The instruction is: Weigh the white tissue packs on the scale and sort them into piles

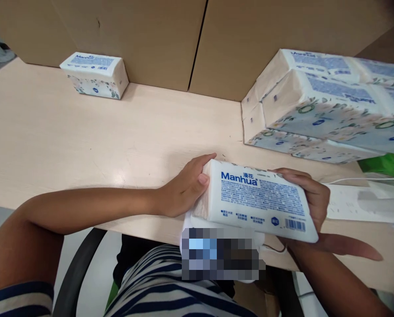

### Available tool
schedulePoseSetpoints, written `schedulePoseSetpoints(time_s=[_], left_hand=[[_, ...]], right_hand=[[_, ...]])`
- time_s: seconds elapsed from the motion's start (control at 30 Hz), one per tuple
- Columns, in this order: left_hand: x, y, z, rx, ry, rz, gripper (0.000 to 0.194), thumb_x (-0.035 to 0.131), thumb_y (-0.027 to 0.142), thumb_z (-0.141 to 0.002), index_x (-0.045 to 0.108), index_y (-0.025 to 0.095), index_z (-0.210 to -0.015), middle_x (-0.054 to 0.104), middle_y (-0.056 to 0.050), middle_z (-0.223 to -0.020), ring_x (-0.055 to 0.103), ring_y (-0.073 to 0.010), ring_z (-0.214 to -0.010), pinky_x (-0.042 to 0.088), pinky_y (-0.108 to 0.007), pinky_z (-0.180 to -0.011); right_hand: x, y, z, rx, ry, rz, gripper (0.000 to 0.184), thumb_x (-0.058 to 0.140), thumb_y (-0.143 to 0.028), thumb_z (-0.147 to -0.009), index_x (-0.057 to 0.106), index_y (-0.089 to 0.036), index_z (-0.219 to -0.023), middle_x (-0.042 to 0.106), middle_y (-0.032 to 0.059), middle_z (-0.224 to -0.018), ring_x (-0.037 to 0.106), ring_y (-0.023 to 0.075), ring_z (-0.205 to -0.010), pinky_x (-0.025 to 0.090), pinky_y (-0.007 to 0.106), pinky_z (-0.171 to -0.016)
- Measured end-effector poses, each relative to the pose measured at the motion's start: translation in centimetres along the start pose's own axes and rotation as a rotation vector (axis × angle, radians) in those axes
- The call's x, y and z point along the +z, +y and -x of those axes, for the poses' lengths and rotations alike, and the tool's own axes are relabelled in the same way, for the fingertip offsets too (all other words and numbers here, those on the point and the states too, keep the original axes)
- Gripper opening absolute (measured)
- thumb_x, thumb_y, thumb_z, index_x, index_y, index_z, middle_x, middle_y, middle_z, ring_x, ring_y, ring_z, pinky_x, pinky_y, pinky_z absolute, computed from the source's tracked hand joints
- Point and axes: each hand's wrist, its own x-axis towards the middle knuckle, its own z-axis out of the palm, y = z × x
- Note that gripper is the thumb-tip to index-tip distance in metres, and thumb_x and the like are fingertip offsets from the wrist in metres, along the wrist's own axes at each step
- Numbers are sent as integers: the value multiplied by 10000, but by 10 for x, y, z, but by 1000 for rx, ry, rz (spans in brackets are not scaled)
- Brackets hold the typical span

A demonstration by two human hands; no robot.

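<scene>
A white pack of tissues (259, 198) with blue "Manhua" print is held between my two hands, above the front edge of the table, its printed face turned up toward me. My left hand (187, 187) presses on the pack's left end, thumb on the near side and fingers partly hidden behind it. At the right end, my right hand (311, 196) grips with its fingers over the far edge; its thumb sticks out to the right, below the pack.
One tissue pack (94, 75) stands at the back left against the brown partition (144, 39). Several packs in a stack (316, 105) are at the back right. A white power strip (345, 202) with a cable and a green object (385, 164) lie on the table (68, 141).
</scene>
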Motion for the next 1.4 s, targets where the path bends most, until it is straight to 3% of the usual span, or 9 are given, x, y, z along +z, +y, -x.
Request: schedulePoseSetpoints(time_s=[0.1, 0.27, 0.4, 0.53, 0.63, 0.73, 0.87, 1.03, 1.4], left_hand=[[-1, -3, 1, -34, 36, 67, 796, 710, 729, -886, 591, 283, -1535, 661, -103, -1522, 367, -418, -1609, 287, -569, -1348], [1, -7, 0, -88, 97, 108, 868, 650, 783, -892, 513, 299, -1599, 548, -122, -1639, 332, -434, -1622, 294, -594, -1338], [4, -6, -1, -91, 151, 107, 882, 622, 820, -881, 512, 310, -1593, 530, -115, -1652, 368, -422, -1601, 259, -590, -1349], [1, 1, -2, -121, 150, 100, 822, 624, 791, -901, 538, 323, -1571, 573, -97, -1607, 428, -404, -1565, 313, -550, -1331], [-3, 6, -5, -141, 133, 88, 827, 610, 819, -887, 544, 335, -1555, 548, -82, -1635, 362, -409, -1607, 384, -544, -1296], [-2, 9, -9, -119, 169, 56, 842, 609, 854, -863, 577, 321, -1513, 554, -78, -1631, 283, -412, -1644, 384, -558, -1303], [2, 13, -14, -55, 265, -114, 888, 573, 916, -831, 582, 316, -1485, 479, -67, -1691, 230, -398, -1670, 347, -582, -1328], [1, 17, -17, -62, 289, -204, 960, 510, 984, -789, 548, 334, -1493, 428, -88, -1724, 268, -385, -1661, 295, -603, -1351], [-1, 13, -17, -57, 303, -175, 876, 538, 969, -793, 606, 371, -1430, 459, -41, -1704, 306, -357, -1646, 316, -581, -1348]], right_hand=[[10, -10, -5, -71, 42, -73, 847, 283, -963, -870, 795, -346, -1141, 675, 95, -1055, 685, 353, -980, 515, 614, -1001], [15, -20, -7, 132, 99, -174, 913, 221, -973, -873, 803, -336, -1169, 730, 109, -1204, 706, 333, -1084, 564, 565, -1005], [11, -18, -8, 267, 68, -290, 875, 260, -974, -875, 746, -365, -1274, 703, 92, -1355, 713, 330, -1147, 568, 577, -1044], [10, -16, -16, 392, 27, -225, 957, 116, -974, -868, 605, -384, -1440, 651, 84, -1491, 633, 346, -1377, 471, 613, -1185], [10, -17, -26, 509, -34, -175, 1097, -8, -993, -815, 418, -380, -1618, 558, 67, -1626, 505, 323, -1535, 429, 581, -1241], [11, -21, -32, 592, -54, -259, 1125, 71, -1015, -809, 313, -359, -1691, 497, 39, -1693, 415, 298, -1607, 370, 552, -1295], [13, -28, -34, 643, -78, -443, 1070, 140, -999, -855, 255, -377, -1718, 380, 3, -1770, 282, 283, -1672, 216, 574, -1359], [14, -31, -34, 650, -101, -551, 1068, 165, -1005, -854, 167, -401, -1734, 251, -23, -1818, 165, 258, -1705, 64, 563, -1389], [15, -32, -35, 652, -75, -614, 1057, 185, -995, -860, 109, -407, -1735, 237, -45, -1820, 134, 253, -1709, 19, 576, -1390]])
